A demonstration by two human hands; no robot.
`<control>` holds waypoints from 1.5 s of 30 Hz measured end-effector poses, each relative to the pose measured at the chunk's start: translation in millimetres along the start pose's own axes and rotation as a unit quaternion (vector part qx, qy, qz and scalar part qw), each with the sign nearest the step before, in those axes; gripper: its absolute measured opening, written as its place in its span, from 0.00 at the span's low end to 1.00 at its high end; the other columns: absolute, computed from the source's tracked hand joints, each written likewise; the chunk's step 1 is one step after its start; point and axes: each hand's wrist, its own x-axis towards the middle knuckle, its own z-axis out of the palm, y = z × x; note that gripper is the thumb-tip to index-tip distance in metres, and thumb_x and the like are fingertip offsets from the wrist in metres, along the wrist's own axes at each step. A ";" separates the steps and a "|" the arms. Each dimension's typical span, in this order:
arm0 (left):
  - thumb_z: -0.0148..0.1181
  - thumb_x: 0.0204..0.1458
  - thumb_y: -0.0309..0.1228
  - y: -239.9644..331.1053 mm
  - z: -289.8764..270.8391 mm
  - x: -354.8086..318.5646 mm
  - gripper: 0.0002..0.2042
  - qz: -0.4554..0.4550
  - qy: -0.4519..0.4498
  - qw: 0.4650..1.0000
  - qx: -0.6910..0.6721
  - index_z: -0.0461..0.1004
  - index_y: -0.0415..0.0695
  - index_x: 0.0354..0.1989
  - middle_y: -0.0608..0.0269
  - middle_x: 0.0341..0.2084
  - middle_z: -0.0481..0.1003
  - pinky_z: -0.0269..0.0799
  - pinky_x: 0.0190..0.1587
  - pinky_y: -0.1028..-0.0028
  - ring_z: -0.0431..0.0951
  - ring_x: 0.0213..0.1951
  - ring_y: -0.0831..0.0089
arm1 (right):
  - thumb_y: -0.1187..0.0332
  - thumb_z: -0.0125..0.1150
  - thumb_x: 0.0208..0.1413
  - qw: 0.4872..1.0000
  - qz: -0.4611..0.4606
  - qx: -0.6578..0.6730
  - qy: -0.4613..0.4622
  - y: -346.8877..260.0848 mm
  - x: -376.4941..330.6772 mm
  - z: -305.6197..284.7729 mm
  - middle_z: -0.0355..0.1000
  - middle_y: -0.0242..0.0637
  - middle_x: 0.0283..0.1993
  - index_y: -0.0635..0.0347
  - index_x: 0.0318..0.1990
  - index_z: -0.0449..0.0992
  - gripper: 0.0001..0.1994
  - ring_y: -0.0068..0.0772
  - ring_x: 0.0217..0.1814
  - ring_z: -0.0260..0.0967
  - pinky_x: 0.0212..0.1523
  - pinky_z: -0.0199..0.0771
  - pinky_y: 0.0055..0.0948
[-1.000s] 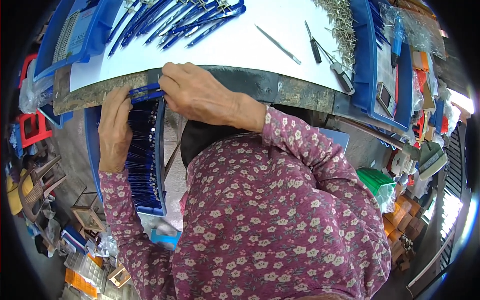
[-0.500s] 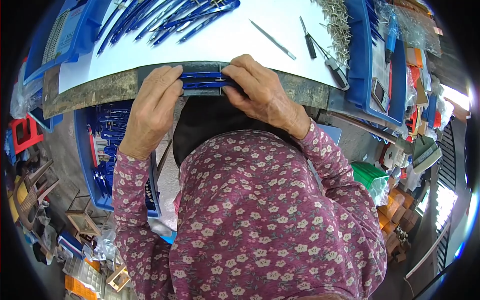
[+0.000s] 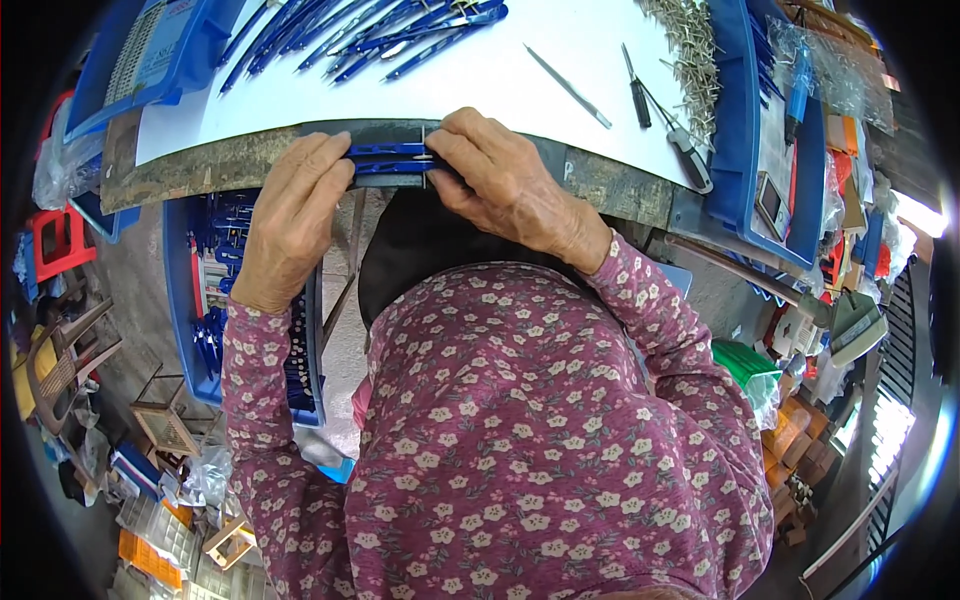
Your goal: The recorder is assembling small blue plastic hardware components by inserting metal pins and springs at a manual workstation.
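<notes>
My left hand (image 3: 295, 215) pinches the left end of a slim blue slotted piece (image 3: 388, 158) at the table's near edge. My right hand (image 3: 510, 185) grips its right end, thumb below and fingers above. Beside the right fingertips a thin metal pin (image 3: 424, 180) stands crosswise to the piece. Both ends are hidden in the fingers, so I cannot tell the exact kind of piece. Similar long blue pieces with metal parts (image 3: 370, 35) lie heaped on the white tabletop (image 3: 480, 80) beyond my hands.
Small metal pins (image 3: 690, 60) are piled along a blue tray (image 3: 735, 130) on the right. Near them lie a thin metal rod (image 3: 568, 87), a black-handled screwdriver (image 3: 639, 95) and another dark-handled tool (image 3: 692, 160). Below the table's left side, a blue crate (image 3: 185, 300) holds more blue pieces.
Both hands have shifted slightly left along the table edge with the blue piece still between them. The view has moved a little too; the grips look the same.
</notes>
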 end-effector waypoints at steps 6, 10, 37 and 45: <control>0.55 0.39 0.15 -4.5 -8.4 -7.8 0.11 -0.020 -0.001 1.000 0.016 0.71 0.35 0.34 0.54 0.41 0.72 0.69 0.50 0.63 0.72 0.46 0.57 | 0.77 0.59 0.43 1.000 -0.011 0.003 -0.006 -0.9 7.3 12.4 0.60 0.41 0.36 0.66 0.42 0.65 0.17 0.38 0.31 0.64 0.30 0.68 0.31; 0.55 0.39 0.14 -6.4 -11.7 -10.2 0.10 -0.034 0.004 0.999 0.012 0.71 0.35 0.33 0.54 0.40 0.73 0.70 0.48 0.64 0.72 0.45 0.57 | 0.78 0.59 0.43 1.000 -0.009 0.004 -0.003 -4.1 10.9 17.7 0.60 0.41 0.36 0.66 0.42 0.65 0.16 0.37 0.31 0.64 0.30 0.68 0.31; 0.57 0.43 0.21 4.3 -30.2 -19.2 0.12 -0.178 -0.016 0.982 -0.053 0.70 0.37 0.39 0.52 0.32 0.70 0.67 0.36 0.65 0.72 0.32 0.55 | 0.79 0.58 0.44 0.998 -0.030 0.063 0.007 -7.1 35.6 37.1 0.62 0.41 0.37 0.64 0.41 0.67 0.14 0.39 0.34 0.64 0.33 0.67 0.31; 0.52 0.50 0.23 23.5 -19.3 -21.4 0.05 -0.485 -0.071 0.761 -0.425 0.67 0.37 0.35 0.62 0.20 0.72 0.65 0.24 0.80 0.70 0.20 0.79 | 0.81 0.57 0.46 0.990 0.041 0.136 0.005 1.4 33.6 40.4 0.66 0.41 0.42 0.62 0.46 0.70 0.17 0.38 0.39 0.69 0.36 0.70 0.28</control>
